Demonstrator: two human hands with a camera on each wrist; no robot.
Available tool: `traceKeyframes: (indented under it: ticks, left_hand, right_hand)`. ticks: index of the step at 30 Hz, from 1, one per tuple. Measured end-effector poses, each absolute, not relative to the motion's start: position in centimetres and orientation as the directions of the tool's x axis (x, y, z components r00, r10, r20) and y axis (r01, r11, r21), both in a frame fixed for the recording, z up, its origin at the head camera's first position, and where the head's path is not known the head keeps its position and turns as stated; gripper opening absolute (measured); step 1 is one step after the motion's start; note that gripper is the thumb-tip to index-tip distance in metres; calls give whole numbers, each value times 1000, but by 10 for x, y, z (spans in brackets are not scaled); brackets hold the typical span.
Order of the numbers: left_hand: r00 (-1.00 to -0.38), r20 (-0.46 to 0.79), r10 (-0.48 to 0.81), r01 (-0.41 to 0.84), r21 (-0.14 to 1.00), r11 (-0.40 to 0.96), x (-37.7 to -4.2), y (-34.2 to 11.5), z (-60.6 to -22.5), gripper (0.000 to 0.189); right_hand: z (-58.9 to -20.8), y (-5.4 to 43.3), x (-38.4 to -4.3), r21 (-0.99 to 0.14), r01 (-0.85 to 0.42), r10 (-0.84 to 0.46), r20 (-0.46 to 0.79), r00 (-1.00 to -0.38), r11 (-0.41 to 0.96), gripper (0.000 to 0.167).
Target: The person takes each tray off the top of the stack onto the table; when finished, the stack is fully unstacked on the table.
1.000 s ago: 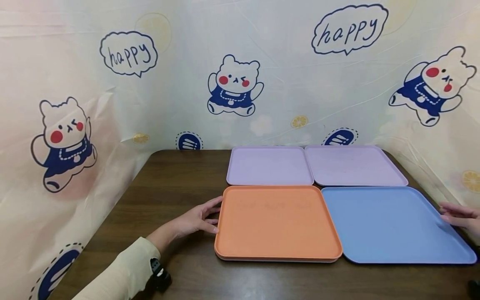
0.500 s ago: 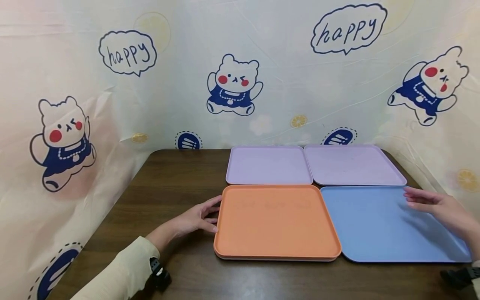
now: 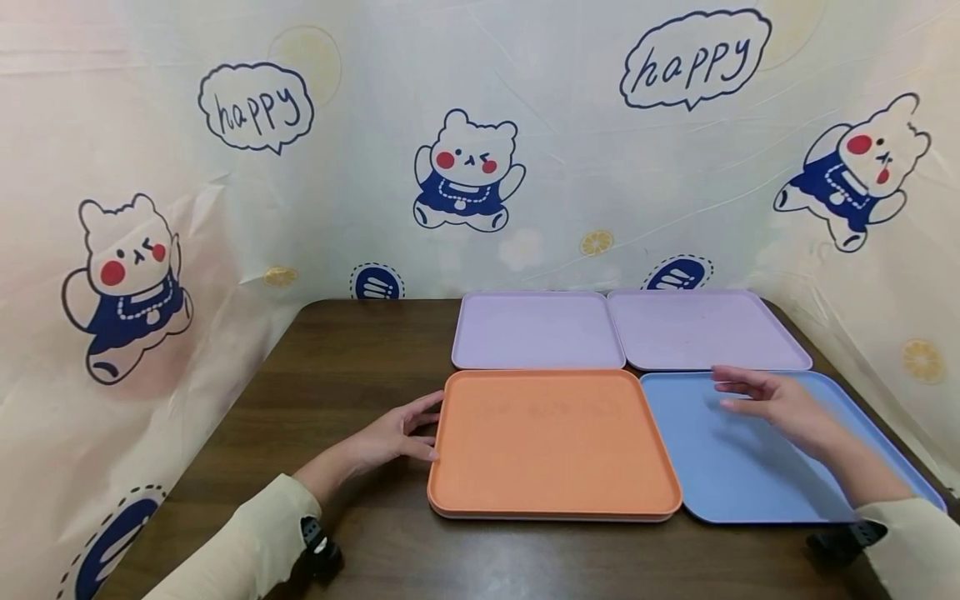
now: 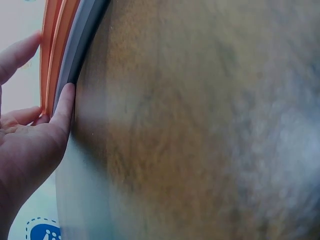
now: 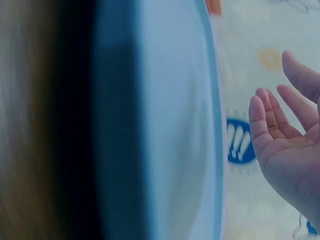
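Observation:
An orange tray (image 3: 555, 442) tops a short stack of trays, with paler rims (image 4: 80, 42) beneath it in the left wrist view. My left hand (image 3: 386, 435) rests against the stack's left side, its fairly straight fingertips touching the edges. Right of the stack lies a blue tray (image 3: 757, 475). Over that tray hovers my right hand (image 3: 787, 408), fingers loosely extended and holding nothing. The right wrist view shows the same hand (image 5: 290, 135) beside the blue tray's rim (image 5: 217, 125), palm and fingers visible with nothing in them.
Two lavender trays (image 3: 538, 332) lie side by side along the back of the brown wooden table (image 3: 337, 358). Behind the table hangs a printed cloth (image 3: 555, 200) with bear drawings. A dark wrist device (image 3: 321, 550) sits at the left sleeve.
My right hand has come in from the right edge and moved left over the blue tray. The left hand and the trays look unmoved.

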State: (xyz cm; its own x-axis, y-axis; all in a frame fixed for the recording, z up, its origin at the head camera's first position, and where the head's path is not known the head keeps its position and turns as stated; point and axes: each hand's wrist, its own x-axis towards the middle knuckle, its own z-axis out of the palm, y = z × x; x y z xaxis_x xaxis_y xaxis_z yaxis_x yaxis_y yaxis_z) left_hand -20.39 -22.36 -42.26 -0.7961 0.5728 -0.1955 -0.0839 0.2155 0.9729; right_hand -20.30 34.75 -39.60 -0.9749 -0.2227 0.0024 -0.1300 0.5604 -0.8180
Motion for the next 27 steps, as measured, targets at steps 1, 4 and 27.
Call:
traceKeyframes:
  ticks: [1,4,27]
  left_hand:
    - [-802,-197,565,-84,972,220,-204,-223,-423,93]
    - [-820,-202,536,-85,968,236,-203,-223,-424,92]
    - [-885,-114,451,15,962,274,-195,-208,-425,87]
  right_hand:
    - [-397,341,-203,-830,-130,-233,0,-972,542,61]
    - [-400,323,-204,-861,-135,-269,-2,-963,490,60]
    - [-419,279,-204,-936,-131,-529,-66,-846,326,76]
